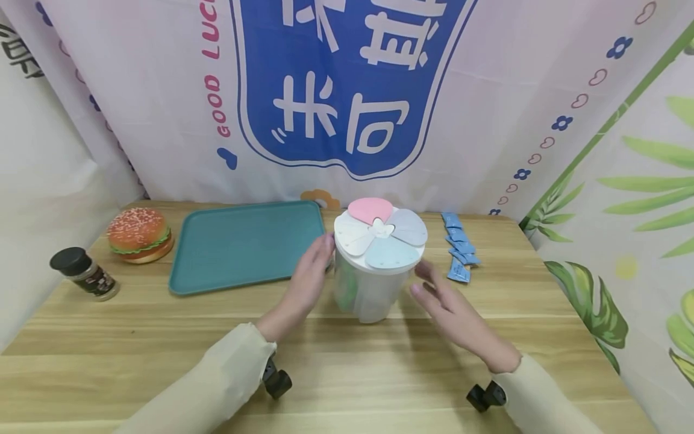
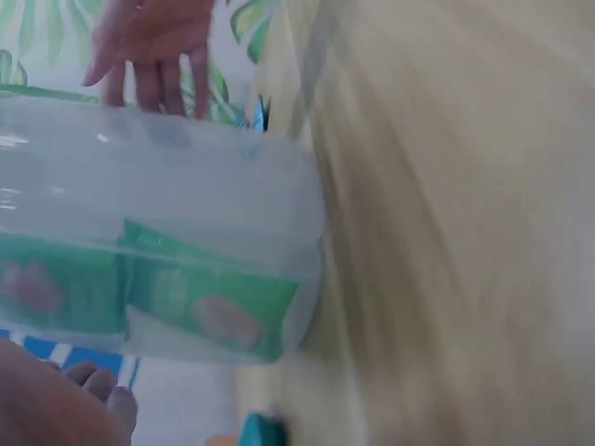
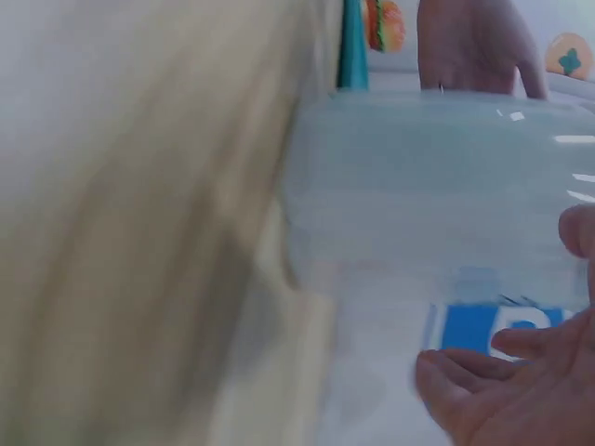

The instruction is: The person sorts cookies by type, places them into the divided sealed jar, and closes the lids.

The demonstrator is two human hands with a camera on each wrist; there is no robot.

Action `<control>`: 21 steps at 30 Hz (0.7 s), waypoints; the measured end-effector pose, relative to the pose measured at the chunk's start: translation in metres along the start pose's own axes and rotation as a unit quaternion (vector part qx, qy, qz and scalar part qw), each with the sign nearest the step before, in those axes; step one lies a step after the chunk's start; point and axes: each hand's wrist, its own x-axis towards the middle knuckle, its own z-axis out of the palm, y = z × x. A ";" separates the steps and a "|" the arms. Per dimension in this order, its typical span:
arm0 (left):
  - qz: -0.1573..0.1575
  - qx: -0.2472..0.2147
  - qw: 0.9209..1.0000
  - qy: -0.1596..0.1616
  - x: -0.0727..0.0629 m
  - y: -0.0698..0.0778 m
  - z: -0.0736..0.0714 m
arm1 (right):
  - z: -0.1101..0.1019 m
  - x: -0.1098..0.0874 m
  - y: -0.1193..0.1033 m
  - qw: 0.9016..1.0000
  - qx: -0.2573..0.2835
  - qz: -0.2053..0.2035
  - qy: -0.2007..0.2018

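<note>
A translucent round canister [image 1: 374, 295] stands on the table between both hands. Its white lid [image 1: 382, 231] carries petal-shaped flaps in pink, grey, pale blue and white. Through the wall, green packets [image 2: 209, 302] show in one compartment. My left hand [image 1: 307, 278] is at the canister's left side, fingers stretched up along the wall to just under the lid. On the other side, my right hand [image 1: 452, 310] has its fingers spread, with the fingertips close to the wall. In the right wrist view, the right palm [image 3: 530, 390] faces the canister with nothing in it.
Behind the left hand lies a teal tray [image 1: 246, 247]. A toy hamburger [image 1: 140, 235] and a black-capped seasoning jar [image 1: 85, 274] are at the far left. Several small blue sachets [image 1: 459, 246] lie right of the canister. A printed curtain [image 1: 173, 120] hangs along the table's back edge.
</note>
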 end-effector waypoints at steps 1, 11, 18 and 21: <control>0.030 0.002 1.000 0.011 -0.001 0.003 -0.002 | -0.004 0.001 -0.002 1.000 -0.016 -0.010 0.021; 0.271 0.183 0.943 0.062 -0.007 0.034 -0.009 | -0.050 0.029 -0.031 0.949 -0.063 -0.263 0.161; 0.372 0.323 0.870 0.007 -0.012 0.049 -0.009 | -0.060 0.042 -0.051 0.950 -0.132 -0.283 0.024; 0.392 0.357 0.848 -0.024 -0.013 0.052 -0.008 | -0.062 0.045 -0.058 0.950 -0.152 -0.271 -0.024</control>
